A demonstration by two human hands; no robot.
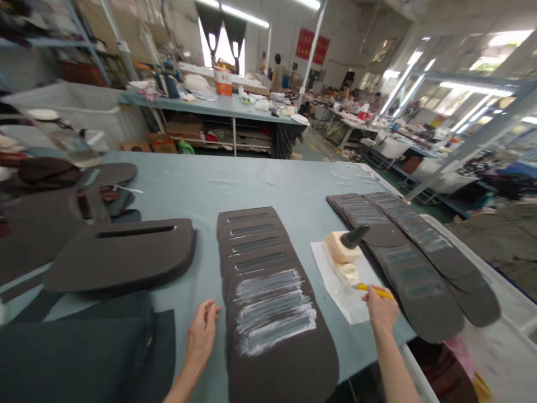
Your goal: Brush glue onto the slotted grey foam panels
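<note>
My right hand (381, 309) is closed around the yellow handle of a brush (363, 286). The brush's tip meets white paste beside a cream bottle with a black nozzle (342, 249), which lies on a white sheet (354, 310). In front of me, overlapping dark brown panels (281, 369) with long slots form a staggered row. White paste is smeared around the nearer slots. Left of this row, my left hand (203, 330) hovers or rests by the panels' edge, holding nothing, its fingers loosely bent and partly apart.
More overlapped panels (423, 308) lie along the table's right edge. On the left stand a thick stack of slotted panels (126, 252) and dark folded material (79, 352). Beyond the blue-green table (268, 173) is another cluttered table (180, 103). People are in the far background.
</note>
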